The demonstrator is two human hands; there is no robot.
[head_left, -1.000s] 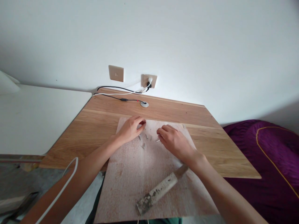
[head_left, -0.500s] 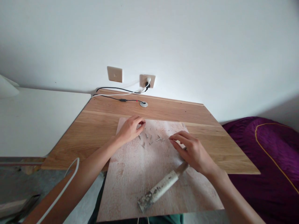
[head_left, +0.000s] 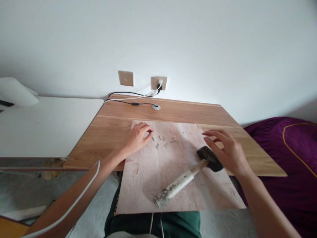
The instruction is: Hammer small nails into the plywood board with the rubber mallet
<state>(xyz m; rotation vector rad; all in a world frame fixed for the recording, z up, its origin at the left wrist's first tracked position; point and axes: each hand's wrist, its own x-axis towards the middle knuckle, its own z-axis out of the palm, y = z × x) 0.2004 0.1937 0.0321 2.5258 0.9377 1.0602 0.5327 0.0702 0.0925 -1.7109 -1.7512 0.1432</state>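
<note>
My left hand (head_left: 140, 135) is over the far left corner of a pale wooden board (head_left: 146, 178), thumb and fingertips pinched together. What the pinch holds, if anything, is too small to make out. Several small nails or screws (head_left: 173, 140) lie scattered to the right of those fingertips. A mallet rests aslant on the board, its black head (head_left: 210, 158) to the right and its worn white-wrapped handle (head_left: 174, 186) toward me. Just above the mallet head is my right hand (head_left: 229, 150), fingers stretched and thumb apart, holding nothing.
Under the board's far part is a wooden desktop (head_left: 106, 142), with black and white cables (head_left: 128, 98) running to a wall socket (head_left: 158, 83). A white table (head_left: 49, 129) adjoins at left. Purple fabric (head_left: 272, 145) bulges at right.
My right hand has moved right, away from the scattered nails or screws, uncovering the mallet head. My left hand keeps its pinch at the board's far left. The view has shifted slightly.
</note>
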